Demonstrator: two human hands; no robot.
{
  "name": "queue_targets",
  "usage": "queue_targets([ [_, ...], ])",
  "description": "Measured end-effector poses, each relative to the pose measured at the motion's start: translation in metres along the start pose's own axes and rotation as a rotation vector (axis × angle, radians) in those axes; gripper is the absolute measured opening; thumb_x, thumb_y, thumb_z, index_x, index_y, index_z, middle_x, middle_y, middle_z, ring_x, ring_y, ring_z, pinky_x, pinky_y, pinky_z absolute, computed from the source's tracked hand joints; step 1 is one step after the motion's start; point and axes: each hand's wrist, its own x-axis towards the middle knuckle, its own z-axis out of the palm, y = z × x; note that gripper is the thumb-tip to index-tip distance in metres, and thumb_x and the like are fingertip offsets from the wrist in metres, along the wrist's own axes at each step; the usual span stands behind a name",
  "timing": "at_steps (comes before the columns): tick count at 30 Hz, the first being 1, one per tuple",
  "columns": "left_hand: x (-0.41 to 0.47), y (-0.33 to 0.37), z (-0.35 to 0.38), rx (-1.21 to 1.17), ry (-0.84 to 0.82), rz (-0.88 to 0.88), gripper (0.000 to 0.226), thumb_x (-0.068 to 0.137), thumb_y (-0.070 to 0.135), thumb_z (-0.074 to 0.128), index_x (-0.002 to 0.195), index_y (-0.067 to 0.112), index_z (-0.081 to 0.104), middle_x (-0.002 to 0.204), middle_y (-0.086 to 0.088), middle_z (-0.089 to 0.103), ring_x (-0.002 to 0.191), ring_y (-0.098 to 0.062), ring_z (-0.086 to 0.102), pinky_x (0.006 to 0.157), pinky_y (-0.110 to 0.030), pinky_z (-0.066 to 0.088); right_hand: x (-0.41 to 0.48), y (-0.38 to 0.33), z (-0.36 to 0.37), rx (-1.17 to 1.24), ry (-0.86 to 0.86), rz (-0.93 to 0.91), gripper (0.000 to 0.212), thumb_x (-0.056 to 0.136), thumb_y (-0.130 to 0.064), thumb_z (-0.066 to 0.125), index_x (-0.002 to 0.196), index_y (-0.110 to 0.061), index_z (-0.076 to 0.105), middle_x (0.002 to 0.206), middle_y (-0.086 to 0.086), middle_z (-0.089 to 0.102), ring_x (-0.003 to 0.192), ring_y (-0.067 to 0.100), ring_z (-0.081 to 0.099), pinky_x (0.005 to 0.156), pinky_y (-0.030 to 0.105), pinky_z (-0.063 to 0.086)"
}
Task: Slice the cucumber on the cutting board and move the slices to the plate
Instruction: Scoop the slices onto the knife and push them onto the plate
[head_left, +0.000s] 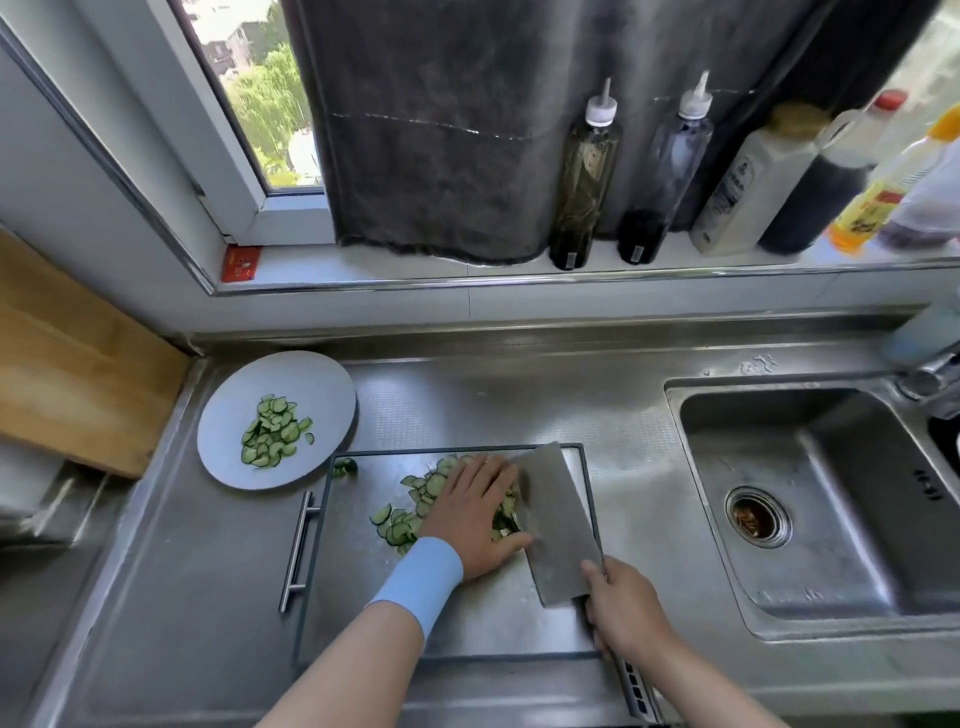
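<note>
A steel cutting board (452, 613) with a dark rim lies on the counter. Several thin cucumber slices (410, 512) are heaped on it. My left hand (472, 514) lies flat on the heap, fingers straight, pressing the slices against the broad cleaver blade (558, 525). My right hand (626, 610) grips the cleaver's handle at the board's right side. A cucumber end piece (345, 466) sits at the board's far left corner. The round grey plate (322, 384), left of and behind the board, holds a pile of slices (275, 431).
A sink (810, 499) with a drain is at the right, its tap (930, 374) at the far edge. Sauce and oil bottles (584, 176) line the window sill. A wooden board (72, 358) leans at the left. The board's bar handle (298, 551) sticks out left.
</note>
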Motion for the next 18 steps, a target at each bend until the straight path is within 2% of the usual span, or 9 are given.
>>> queue_targets([
  [2, 0.001, 0.001, 0.005, -0.039, 0.015, -0.049, 0.088, 0.084, 0.076, 0.023, 0.154, 0.028, 0.002, 0.162, 0.008, -0.002, 0.147, -0.014, -0.009, 0.120, -0.038, -0.003, -0.001, -0.005, 0.009, 0.048, -0.040, 0.006, 0.034, 0.105, -0.026, 0.044, 0.079, -0.007, 0.054, 0.058, 0.010, 0.059, 0.040, 0.025, 0.057, 0.041, 0.026, 0.040],
  [7, -0.004, 0.005, 0.015, -0.134, 0.076, -0.095, 0.081, 0.089, 0.070, 0.029, 0.154, 0.030, 0.003, 0.161, 0.009, -0.004, 0.147, -0.013, -0.009, 0.120, -0.035, 0.001, 0.000, -0.013, 0.028, 0.069, -0.124, -0.003, 0.035, 0.105, -0.029, 0.042, 0.088, -0.001, 0.052, 0.059, 0.014, 0.057, 0.042, 0.030, 0.056, 0.043, 0.029, 0.042],
  [10, -0.006, 0.004, 0.015, -0.143, 0.094, -0.088, 0.078, 0.092, 0.066, 0.032, 0.154, 0.029, 0.004, 0.161, 0.008, -0.007, 0.147, -0.013, -0.011, 0.119, -0.031, -0.004, 0.000, -0.018, 0.037, 0.075, -0.165, -0.013, 0.033, 0.105, -0.031, 0.041, 0.085, -0.008, 0.055, 0.059, 0.009, 0.058, 0.046, 0.026, 0.055, 0.049, 0.030, 0.043],
  [13, -0.007, 0.004, 0.015, -0.183, 0.112, -0.085, 0.075, 0.092, 0.063, 0.031, 0.154, 0.026, 0.011, 0.161, 0.009, -0.004, 0.146, -0.011, -0.011, 0.120, -0.032, -0.002, 0.002, -0.020, 0.039, 0.126, -0.135, 0.023, 0.034, 0.103, -0.031, 0.043, 0.080, -0.012, 0.059, 0.061, 0.001, 0.055, 0.052, 0.020, 0.050, 0.058, 0.034, 0.042],
  [16, -0.007, 0.005, 0.014, -0.231, 0.184, -0.059, 0.070, 0.092, 0.060, 0.032, 0.151, 0.022, 0.026, 0.160, 0.007, 0.008, 0.147, -0.012, -0.003, 0.121, -0.034, 0.005, -0.007, -0.030, 0.029, 0.256, -0.154, 0.095, 0.030, 0.103, -0.021, 0.043, 0.078, -0.006, 0.052, 0.050, 0.005, 0.041, 0.037, 0.020, 0.036, 0.042, 0.025, 0.032],
  [18, -0.004, 0.006, 0.012, -0.266, 0.271, -0.027, 0.064, 0.094, 0.054, 0.033, 0.147, 0.019, 0.038, 0.158, 0.003, 0.021, 0.146, -0.013, 0.007, 0.120, -0.037, 0.015, -0.013, -0.038, 0.022, 0.298, -0.158, 0.099, 0.030, 0.103, -0.017, 0.043, 0.075, -0.008, 0.047, 0.047, 0.005, 0.034, 0.034, 0.019, 0.030, 0.038, 0.022, 0.028],
])
